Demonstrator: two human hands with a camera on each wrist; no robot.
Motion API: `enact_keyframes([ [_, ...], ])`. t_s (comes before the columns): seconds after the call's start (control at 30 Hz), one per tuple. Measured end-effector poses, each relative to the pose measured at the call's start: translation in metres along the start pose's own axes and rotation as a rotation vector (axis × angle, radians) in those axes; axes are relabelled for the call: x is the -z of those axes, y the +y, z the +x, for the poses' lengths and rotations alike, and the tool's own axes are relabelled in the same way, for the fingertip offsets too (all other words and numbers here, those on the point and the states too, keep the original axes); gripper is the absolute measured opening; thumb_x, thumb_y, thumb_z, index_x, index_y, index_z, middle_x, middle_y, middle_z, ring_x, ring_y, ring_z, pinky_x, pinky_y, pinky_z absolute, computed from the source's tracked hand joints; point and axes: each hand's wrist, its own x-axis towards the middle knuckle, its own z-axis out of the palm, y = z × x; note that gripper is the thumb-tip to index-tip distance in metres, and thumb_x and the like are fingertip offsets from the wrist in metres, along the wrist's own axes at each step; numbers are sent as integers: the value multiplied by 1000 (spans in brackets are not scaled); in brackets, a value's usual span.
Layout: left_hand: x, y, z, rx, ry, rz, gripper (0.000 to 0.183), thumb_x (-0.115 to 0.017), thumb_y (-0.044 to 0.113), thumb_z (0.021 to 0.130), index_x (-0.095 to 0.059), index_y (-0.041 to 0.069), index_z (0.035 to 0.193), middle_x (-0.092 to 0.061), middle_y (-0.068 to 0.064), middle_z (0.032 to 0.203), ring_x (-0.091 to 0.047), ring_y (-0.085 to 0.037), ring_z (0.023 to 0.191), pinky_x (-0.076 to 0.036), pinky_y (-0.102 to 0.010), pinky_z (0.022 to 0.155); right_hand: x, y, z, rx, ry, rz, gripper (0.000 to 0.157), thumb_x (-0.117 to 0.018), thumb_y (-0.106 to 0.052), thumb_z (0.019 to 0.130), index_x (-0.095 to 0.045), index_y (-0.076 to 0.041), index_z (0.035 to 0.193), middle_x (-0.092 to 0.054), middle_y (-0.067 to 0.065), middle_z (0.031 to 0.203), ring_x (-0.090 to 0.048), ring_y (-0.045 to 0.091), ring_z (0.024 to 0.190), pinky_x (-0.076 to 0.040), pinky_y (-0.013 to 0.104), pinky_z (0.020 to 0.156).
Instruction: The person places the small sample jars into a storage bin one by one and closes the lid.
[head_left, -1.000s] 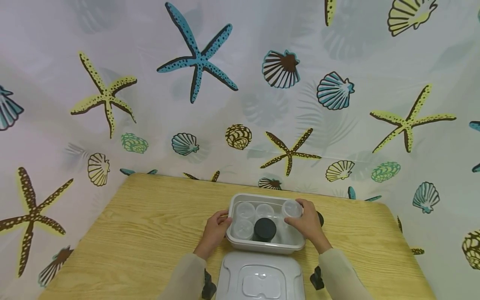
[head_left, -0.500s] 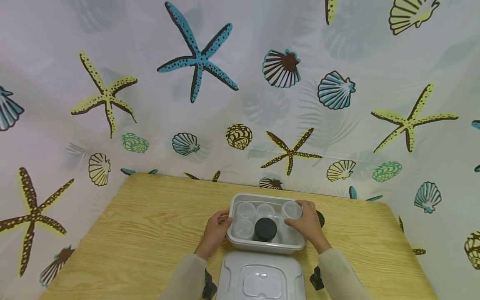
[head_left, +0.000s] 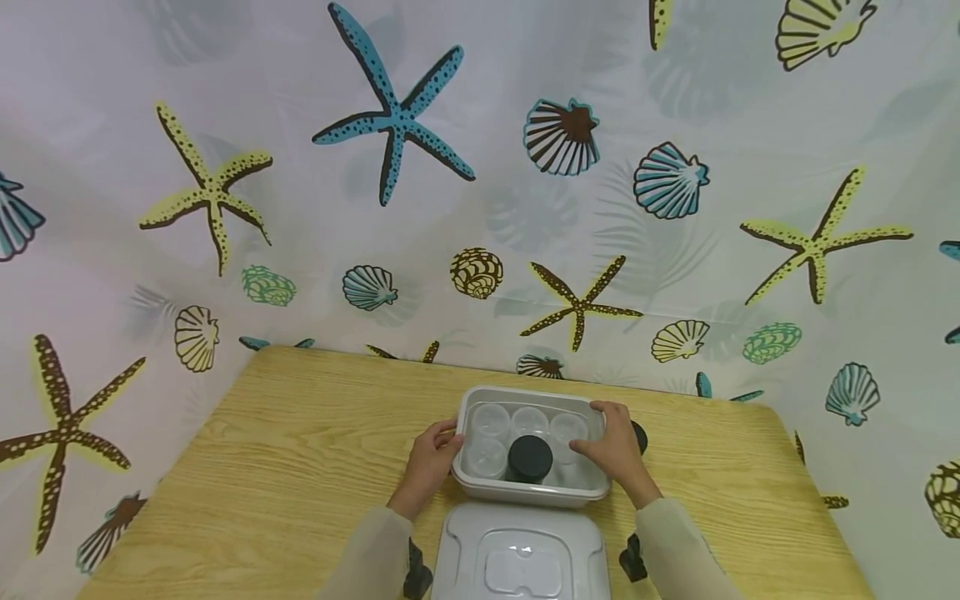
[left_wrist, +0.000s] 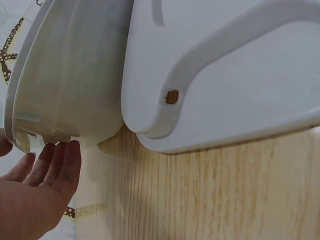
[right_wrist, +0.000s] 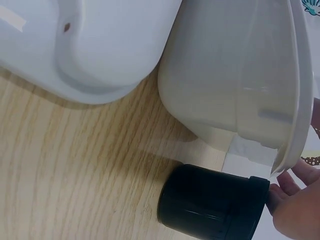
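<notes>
A whitish plastic storage bin [head_left: 525, 492] holds several clear round containers, including one [head_left: 568, 427] on the right, and a black-topped jar [head_left: 530, 458]. My left hand [head_left: 431, 460] grips the bin's left end, its fingers under the rim [left_wrist: 52, 170] and the thumb tip at the rim's edge. At the other end, my right hand [head_left: 617, 446] straddles the rim with nothing pinched in it. Its thumb reaches inside, right beside the rightmost clear container. Several of its fingers show outside, below the rim, in the right wrist view.
A second black jar [right_wrist: 215, 200] stands on the wooden table [head_left: 315, 433], just outside the bin's right end by my right hand. The white lid [head_left: 525, 554] lies in front of the bin, close to its near wall. A patterned curtain [head_left: 435, 233] hangs behind the table.
The clear container that my right thumb and finger held has left them and now sits further left, in line with the two others at the back. Both hands stay about where they were.
</notes>
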Motion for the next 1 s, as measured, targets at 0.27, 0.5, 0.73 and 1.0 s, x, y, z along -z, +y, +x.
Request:
enact_keyframes([
  [0.27,-1,0,1,-2,0,4,38,-52,11,98,-50,-1,133,-62,-24,118,-62,-23,98,-52,-26,70,5,2,-2,2,19,14,66,-79,-14,74,-48,6,130,-45,27,132,-48,42,118,-42,53,99],
  [0.5,0,1,0,-8,9,12,38,-52,12,98,-50,-1,133,-61,-24,119,-62,-24,100,-52,-26,70,12,6,-4,15,37,56,65,-76,-12,76,-47,6,131,-47,26,132,-45,41,123,-38,53,103],
  [0.73,-1,3,-3,-20,11,11,38,-52,11,97,-49,-4,132,-60,-26,121,-62,-28,102,-53,-27,70,24,13,-7,24,49,46,65,-76,-12,78,-45,7,133,-45,27,133,-44,41,124,-37,54,104],
  [1.0,2,-1,-3,-96,-7,-9,42,-57,23,96,-52,-3,129,-65,-22,111,-63,-17,90,-53,-27,66,37,20,-13,4,52,48,65,-74,-11,78,-44,7,133,-43,28,135,-42,42,126,-36,55,105],
])
